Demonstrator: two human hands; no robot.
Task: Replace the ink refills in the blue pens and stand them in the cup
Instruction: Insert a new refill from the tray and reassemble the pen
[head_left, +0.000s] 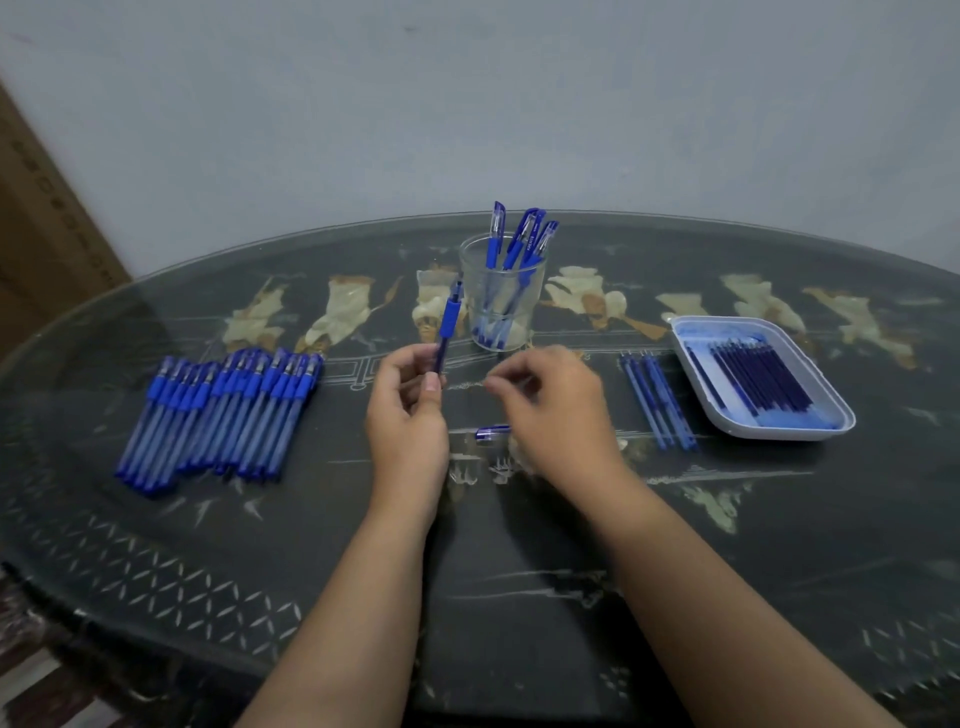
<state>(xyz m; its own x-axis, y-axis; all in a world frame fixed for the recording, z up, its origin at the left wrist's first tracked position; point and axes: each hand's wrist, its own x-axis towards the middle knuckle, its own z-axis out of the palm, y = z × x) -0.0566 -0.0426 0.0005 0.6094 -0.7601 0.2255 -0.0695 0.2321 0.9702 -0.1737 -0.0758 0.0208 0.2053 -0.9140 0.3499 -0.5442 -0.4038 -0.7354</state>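
My left hand (410, 410) pinches a blue pen part (447, 325) upright, its rubber grip above my fingers and a dark refill running down into them. My right hand (550, 410) is blurred, with its fingers curled round a pale thin piece that looks like the clear pen barrel (506, 383). A blue pen cap (492, 433) lies on the table between my hands. The clear cup (501, 301) stands just behind my hands with three capped blue pens (519, 241) in it.
A pile of several capped blue pens (223, 415) lies at the left. Several loose refills (657, 402) lie right of my right hand. A white tray (769, 426) of dark refills sits further right. The round glass-topped table (519, 597) stands against a wall.
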